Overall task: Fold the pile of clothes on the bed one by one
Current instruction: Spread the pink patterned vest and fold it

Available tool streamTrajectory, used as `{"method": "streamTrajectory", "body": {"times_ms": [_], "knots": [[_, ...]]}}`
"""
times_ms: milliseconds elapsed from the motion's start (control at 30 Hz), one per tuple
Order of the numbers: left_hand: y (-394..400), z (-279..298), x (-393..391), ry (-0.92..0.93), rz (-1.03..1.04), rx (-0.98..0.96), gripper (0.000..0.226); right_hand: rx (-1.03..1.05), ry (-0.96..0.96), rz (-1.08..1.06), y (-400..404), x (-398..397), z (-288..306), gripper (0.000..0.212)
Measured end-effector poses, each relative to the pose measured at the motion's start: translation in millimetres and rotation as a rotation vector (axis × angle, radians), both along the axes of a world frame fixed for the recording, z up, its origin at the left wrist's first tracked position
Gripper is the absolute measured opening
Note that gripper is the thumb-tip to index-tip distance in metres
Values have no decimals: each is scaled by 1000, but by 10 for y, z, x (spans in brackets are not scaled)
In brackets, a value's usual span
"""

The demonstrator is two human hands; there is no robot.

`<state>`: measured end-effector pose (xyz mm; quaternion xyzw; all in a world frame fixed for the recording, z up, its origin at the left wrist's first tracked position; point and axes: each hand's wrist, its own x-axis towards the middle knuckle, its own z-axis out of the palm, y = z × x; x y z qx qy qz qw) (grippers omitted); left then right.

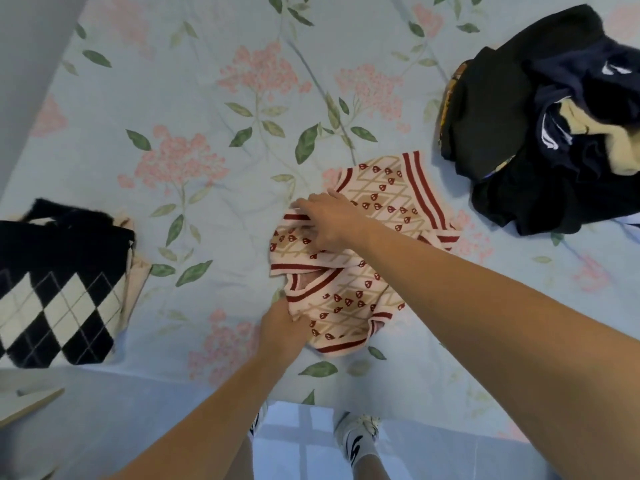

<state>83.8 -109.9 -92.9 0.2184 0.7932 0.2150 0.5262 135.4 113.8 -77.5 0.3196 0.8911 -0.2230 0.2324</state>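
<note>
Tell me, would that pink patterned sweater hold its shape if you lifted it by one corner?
Probably not. The sweater lies bunched in soft folds, so it would likely sag. The left hand pinches its edge and it crumples there, which suggests a floppy, light knit. It likely grips the bedsheet rather than sliding.

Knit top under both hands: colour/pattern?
Pink knit top: tan diamond lattice, small dark-red motifs, dark-red striped trim. Head view.
</note>
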Motion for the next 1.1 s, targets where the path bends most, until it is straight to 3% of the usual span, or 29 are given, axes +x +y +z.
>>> {"method": "streamTrajectory", "body": {"times_ms": [67,133,267,333,567,767,1100], "knots": [[18,53,-116,49,29,60,19,37,-3,-13,-17,40,11,37],[81,97,-296,149,83,115,13,10,85,-106,21,167,98,17],[370,352,-806,320,134,263,29,-68,472,-438,273,513,486,14],[572,606,-1075,357,122,344,20,-73,594,-605,452,669,839,10],[1220,1856,-1573,375,-91,629,9,83,819,-751,781,1087,2288,23],[1279,2777,-1503,305,-235,783,12,53,842,-768,464,1344,2957,11],[732,3548,-1522,208,-478,707,17,-88,901,-815,-515,1620,3249,12]]}}
